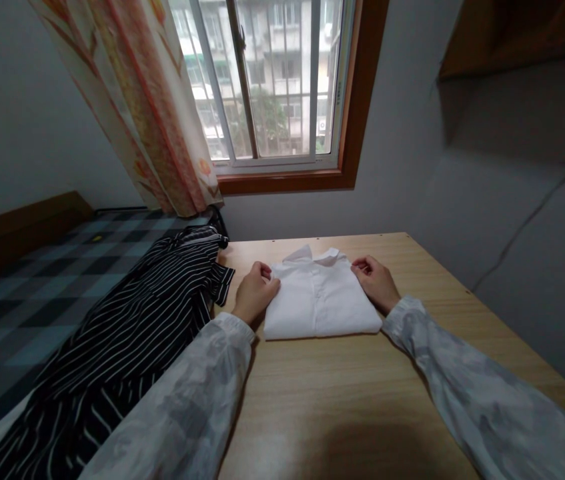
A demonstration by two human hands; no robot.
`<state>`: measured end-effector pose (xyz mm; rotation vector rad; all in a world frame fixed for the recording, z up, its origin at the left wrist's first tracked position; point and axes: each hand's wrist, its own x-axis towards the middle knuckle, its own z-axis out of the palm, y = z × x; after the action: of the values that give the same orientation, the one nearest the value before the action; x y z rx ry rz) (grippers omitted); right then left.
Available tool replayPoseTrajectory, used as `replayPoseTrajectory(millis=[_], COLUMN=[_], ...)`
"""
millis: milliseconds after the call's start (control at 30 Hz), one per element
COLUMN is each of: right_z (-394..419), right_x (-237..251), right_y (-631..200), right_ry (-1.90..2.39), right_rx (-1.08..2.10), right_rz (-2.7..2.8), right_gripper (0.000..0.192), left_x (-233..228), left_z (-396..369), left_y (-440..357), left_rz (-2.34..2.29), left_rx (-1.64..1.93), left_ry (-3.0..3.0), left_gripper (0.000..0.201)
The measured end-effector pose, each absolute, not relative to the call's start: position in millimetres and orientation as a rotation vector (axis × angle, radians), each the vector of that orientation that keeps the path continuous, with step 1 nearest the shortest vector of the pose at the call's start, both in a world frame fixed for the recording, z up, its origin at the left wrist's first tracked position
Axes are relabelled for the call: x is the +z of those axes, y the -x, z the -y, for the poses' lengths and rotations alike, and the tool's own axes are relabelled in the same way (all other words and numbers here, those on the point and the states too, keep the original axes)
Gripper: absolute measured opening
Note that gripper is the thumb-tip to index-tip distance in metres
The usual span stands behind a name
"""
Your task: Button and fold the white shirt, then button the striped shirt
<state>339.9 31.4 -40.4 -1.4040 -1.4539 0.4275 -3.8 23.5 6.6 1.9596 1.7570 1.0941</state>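
White and folded into a neat rectangle, the collared shirt [318, 297] lies near the far edge of the wooden table [342, 407], collar pointing at the window [267, 80]. The left hand [255, 292] pinches its left edge with curled fingers; the right hand [375, 283] pinches the right edge likewise. Bare tabletop spreads in front and to the right. A black-and-white striped garment [127, 347] drapes over the table's left edge onto a checked bed [22, 300]. A floral curtain [142, 100] hangs left of the window. No writing is legible.

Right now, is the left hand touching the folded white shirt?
Touching. The head view shows the left hand with its fingers resting on the left edge of the folded white shirt.
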Motion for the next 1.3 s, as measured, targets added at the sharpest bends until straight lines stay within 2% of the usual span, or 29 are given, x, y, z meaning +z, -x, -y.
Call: replayPoseTrajectory(millis=[133,233,300,500,767,1033,1133,1300], right_z=[-32.5,-18.6,-2.0,36.5,26.8,6.4,2.6,7.8], right_x=[-32.9,-12.3,-0.6,-20.8,-44.0,-61.4,-65.2,-56.4], right_y=[-342.1,-334.8,-322.7,-288.9,-309.8,-342.0,-351.6,-352.1], right_ry=[1.430,1.359,1.243,1.217,1.347,1.421,1.478,1.453], right_rx=[0.300,0.088,0.071,0.107,0.174,0.142,0.130,0.088], right_rz=[1.374,1.513,1.746,2.226,2.311,2.230,2.204,2.080], right_gripper=[0.024,0.023,0.026,0.064,0.085,0.088,0.088,0.078], left_x=[30.8,41.5,37.2,-3.0,-11.4,-19.3,-12.1,5.1], left_z=[-11.9,3.0,11.9,18.9,14.7,15.9,20.9,28.0], left_y=[-4.4,-22.4,-34.6,-44.5,-34.2,-27.9,-29.7,-31.9], left_rz=[-1.814,-1.537,-1.356,-1.323,-1.506,-1.714,-1.762,-1.304], left_rx=[1.096,1.070,0.954,0.577,0.562,0.671,0.712,0.681], left_ry=[-2.275,-2.490,-2.600,-2.683,-2.626,-2.519,-2.547,-2.755], left_gripper=[0.034,0.041,0.047,0.055,0.068,0.076,0.073,0.057])
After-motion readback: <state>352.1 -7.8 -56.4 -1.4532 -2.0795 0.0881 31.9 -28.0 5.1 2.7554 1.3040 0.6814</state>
